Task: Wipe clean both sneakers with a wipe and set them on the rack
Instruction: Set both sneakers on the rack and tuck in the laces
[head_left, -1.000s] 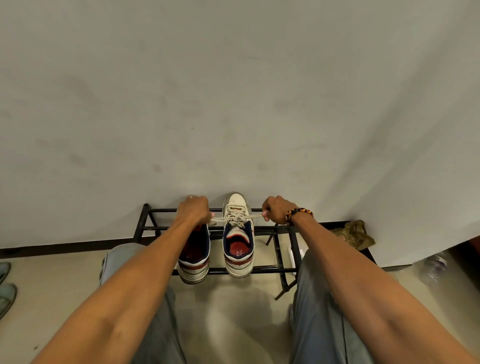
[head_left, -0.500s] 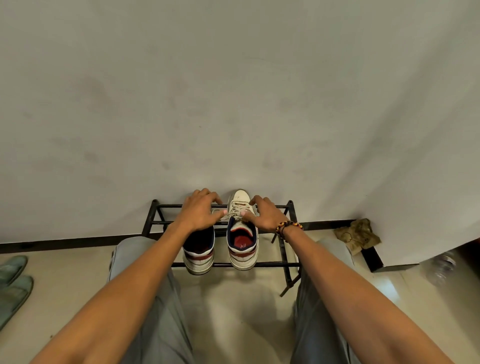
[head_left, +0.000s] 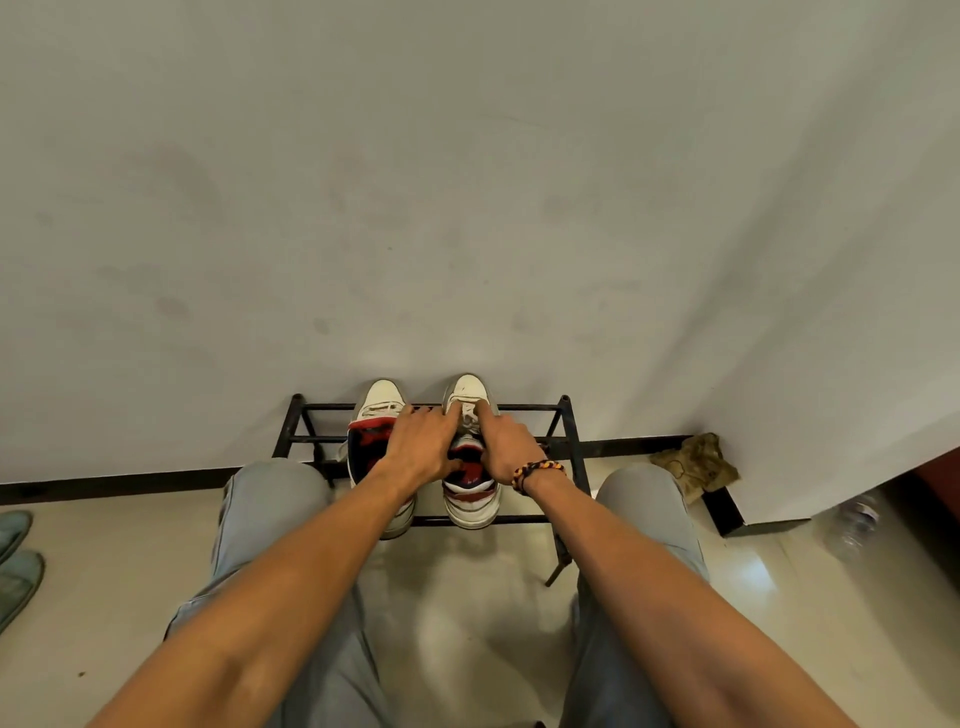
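Two white sneakers with red and navy linings stand side by side on a low black metal rack (head_left: 524, 407), toes to the wall. The left sneaker (head_left: 381, 398) has its heel over the rack's front bar, and my left forearm covers part of it. My hands meet over the right sneaker (head_left: 469, 387). My left hand (head_left: 423, 441) reaches across from the left, fingertips at the laces (head_left: 470, 415). My right hand (head_left: 506, 447), with a beaded bracelet on its wrist, has its index finger stretched along the same laces. Both hands pinch the laces at the knot. The thumbs are hidden.
The rack stands against a plain grey wall (head_left: 467, 208). A crumpled brownish cloth (head_left: 696, 462) lies on the floor at the wall's corner on the right, and a clear plastic bottle (head_left: 852, 525) beyond it. Green slippers (head_left: 15, 566) sit at the far left. My knees flank the rack.
One second ago my hands were apart, pulling the right sneaker's laces taut sideways. They have since come together over the laces, and the left sneaker's toe now shows.
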